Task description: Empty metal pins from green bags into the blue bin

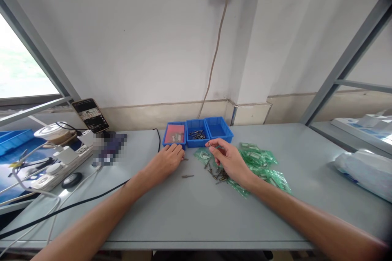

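Observation:
My left hand (171, 157) rests low by the front of the left blue bin (165, 138), its fingers curled. A slim metal pin (185, 159) sticks out from its fingertips. My right hand (226, 157) is raised in front of the blue bins, thumb and fingers pinched on a tiny metal part (210, 144), mostly covered by the fingers. Below that hand lies a loose pile of metal pins (211, 171). Another single pin (188, 176) lies on the table between my hands. Green plastic bags (260, 159) with pale pieces inside spread beside and under my right wrist.
The middle blue bin (197, 143) holds several dark pins; the right blue bin (220, 128) stands beside it. Left are a propped phone (90, 115), a power strip (65, 165), a black mouse (72, 180) and trailing cables. A white plastic package (364, 171) lies far right.

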Motion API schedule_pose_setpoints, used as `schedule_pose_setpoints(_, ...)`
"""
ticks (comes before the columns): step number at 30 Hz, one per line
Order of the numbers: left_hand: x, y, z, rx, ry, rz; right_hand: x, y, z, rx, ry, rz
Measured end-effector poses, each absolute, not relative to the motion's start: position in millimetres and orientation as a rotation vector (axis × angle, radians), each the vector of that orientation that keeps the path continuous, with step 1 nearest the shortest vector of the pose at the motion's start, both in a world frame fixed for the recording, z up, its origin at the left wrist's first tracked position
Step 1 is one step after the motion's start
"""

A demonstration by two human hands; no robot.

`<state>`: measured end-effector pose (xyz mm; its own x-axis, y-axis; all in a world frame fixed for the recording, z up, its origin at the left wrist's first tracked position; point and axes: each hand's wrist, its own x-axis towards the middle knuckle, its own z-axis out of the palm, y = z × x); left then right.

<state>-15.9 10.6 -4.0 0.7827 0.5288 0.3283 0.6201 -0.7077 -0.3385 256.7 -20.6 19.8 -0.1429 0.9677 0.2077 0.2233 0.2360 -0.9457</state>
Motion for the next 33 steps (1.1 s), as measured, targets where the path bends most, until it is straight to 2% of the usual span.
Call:
schedule_pose_setpoints(12, -12, 2, 7, -2.654, -0.923, -0.311, 256, -20, 19, -1.102, -1.561, 1.03)
schedule_pose_setpoints(33, -10, 4, -4, -2.805, -1.055, -0.353, 258, -21, 15, -1.011, -1.641, 1.105)
